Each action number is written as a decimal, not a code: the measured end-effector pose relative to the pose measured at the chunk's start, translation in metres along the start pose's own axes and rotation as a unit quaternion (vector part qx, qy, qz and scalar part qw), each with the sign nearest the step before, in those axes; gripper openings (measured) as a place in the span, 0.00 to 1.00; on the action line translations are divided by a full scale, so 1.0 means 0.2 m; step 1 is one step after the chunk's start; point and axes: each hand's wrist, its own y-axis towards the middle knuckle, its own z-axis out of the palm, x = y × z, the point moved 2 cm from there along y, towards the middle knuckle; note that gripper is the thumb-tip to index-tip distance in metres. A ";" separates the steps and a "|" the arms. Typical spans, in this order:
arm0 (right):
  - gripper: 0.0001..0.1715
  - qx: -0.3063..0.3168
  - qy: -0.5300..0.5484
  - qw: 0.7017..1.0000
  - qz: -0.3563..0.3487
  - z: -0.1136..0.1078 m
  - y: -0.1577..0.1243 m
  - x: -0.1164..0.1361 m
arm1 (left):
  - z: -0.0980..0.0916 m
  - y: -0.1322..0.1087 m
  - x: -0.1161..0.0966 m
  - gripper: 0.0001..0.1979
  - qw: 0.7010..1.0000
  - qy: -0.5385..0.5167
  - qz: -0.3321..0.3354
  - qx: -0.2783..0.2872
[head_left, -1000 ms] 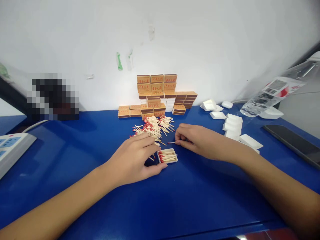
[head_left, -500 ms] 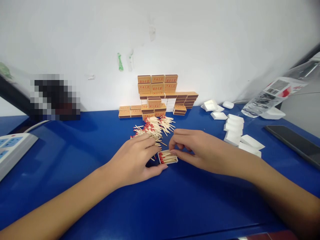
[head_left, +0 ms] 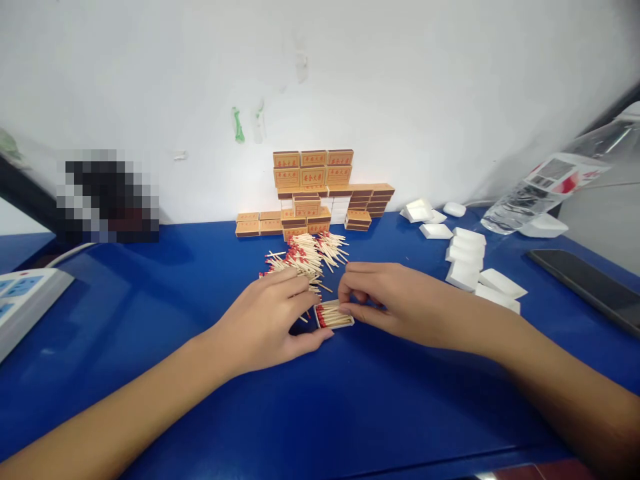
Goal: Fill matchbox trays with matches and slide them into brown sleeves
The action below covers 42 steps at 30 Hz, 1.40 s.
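Note:
A small white matchbox tray [head_left: 345, 325] lies on the blue table, with red-headed matches [head_left: 334, 314] side by side in it, heads to the left. My left hand [head_left: 273, 317] holds the tray's left end, thumb along the near edge and forefinger at the far edge. Over the right end, my right hand [head_left: 377, 297] has its thumb and forefinger pinched at the match ends; whether a match is between them is hidden. Just beyond, a loose pile of matches [head_left: 305, 257] spreads out, partly covered by my left hand.
Orange matchboxes [head_left: 313, 177] stand stacked against the wall. White empty trays [head_left: 465, 257] lie to the right, near a black phone [head_left: 585, 283] and a tilted plastic bottle [head_left: 530, 190]. A white power strip [head_left: 35, 307] sits at the left edge.
The view has shifted very slightly. My right fingertips have dipped a little at the tray's right end; my left hand keeps its hold.

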 end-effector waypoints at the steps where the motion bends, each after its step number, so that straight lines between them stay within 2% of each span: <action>1: 0.06 -0.005 -0.003 1.000 -0.001 0.00 0.00 0.00 | 0.00 0.00 0.00 0.15 1.000 0.000 0.001 -0.003; 7: 0.06 -0.006 -0.017 1.000 -0.016 0.03 0.02 -0.01 | 0.00 0.00 0.00 0.15 1.000 0.006 0.007 -0.003; 12: 0.06 -0.007 -0.032 0.999 -0.001 0.04 0.02 0.00 | 0.00 0.00 0.00 0.15 1.000 0.010 0.008 0.002; 24: 0.07 -0.025 -0.010 0.999 -0.040 0.00 0.01 0.02 | -0.01 0.01 0.00 0.14 1.000 0.014 0.015 -0.008; 30: 0.07 -0.165 -0.065 0.983 0.043 -0.05 0.03 -0.11 | 0.00 0.00 -0.01 0.15 1.000 -0.006 -0.002 -0.010; 33: 0.08 -0.176 -0.084 0.977 0.086 -0.05 0.04 -0.19 | 0.01 0.00 -0.01 0.15 1.000 -0.018 -0.009 0.007; 36: 0.09 -0.175 -0.085 0.974 0.113 -0.02 0.07 -0.24 | 0.00 0.00 -0.01 0.14 1.000 -0.014 -0.008 -0.012; 38: 0.10 -0.192 -0.078 0.969 0.133 0.01 0.10 -0.24 | 0.00 0.00 -0.01 0.15 1.000 -0.010 -0.006 -0.023; 42: 0.16 -0.217 -0.083 0.955 0.184 0.08 0.18 -0.21 | 0.02 0.00 -0.02 0.15 1.000 -0.010 -0.001 -0.006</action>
